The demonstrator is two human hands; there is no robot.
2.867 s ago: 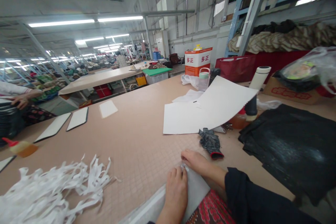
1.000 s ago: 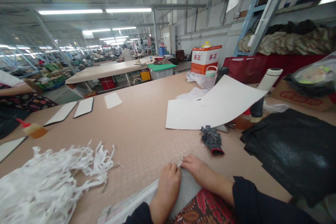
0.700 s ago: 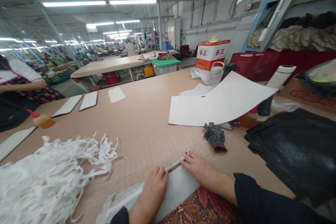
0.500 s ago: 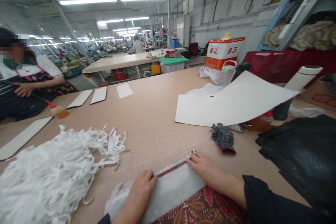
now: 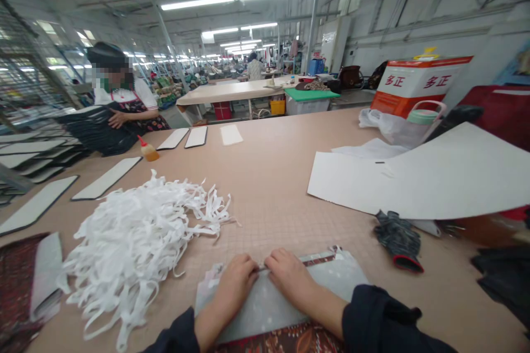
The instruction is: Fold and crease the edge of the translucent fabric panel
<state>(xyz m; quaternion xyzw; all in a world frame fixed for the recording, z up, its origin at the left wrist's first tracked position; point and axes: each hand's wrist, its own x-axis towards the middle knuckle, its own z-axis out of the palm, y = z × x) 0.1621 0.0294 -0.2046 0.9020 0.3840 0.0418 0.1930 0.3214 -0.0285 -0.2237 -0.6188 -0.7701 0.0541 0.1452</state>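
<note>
Patterned cloth (image 5: 285, 339) at table's (image 5: 269, 176) near edge, grey backing (image 5: 339, 281) on it. Left hand (image 5: 236, 281) and right hand (image 5: 290, 278) close together, fingers curled on the backing's far edge; grip unclear. White strips (image 5: 141, 231) lie left, glove (image 5: 398, 240) right.

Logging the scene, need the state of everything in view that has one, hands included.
Left hand: fingers curled at grey sheet's far edge, grip unclear
Right hand: same, beside left
Grey sheet: spread over patterned fabric
White strips: loose, tangled heap
Glove: off, crumpled
Squeeze bottle: part-filled, amber
Large white sheet: bent, not flat
Orange-and-white can: upright, yellow cap on
</note>
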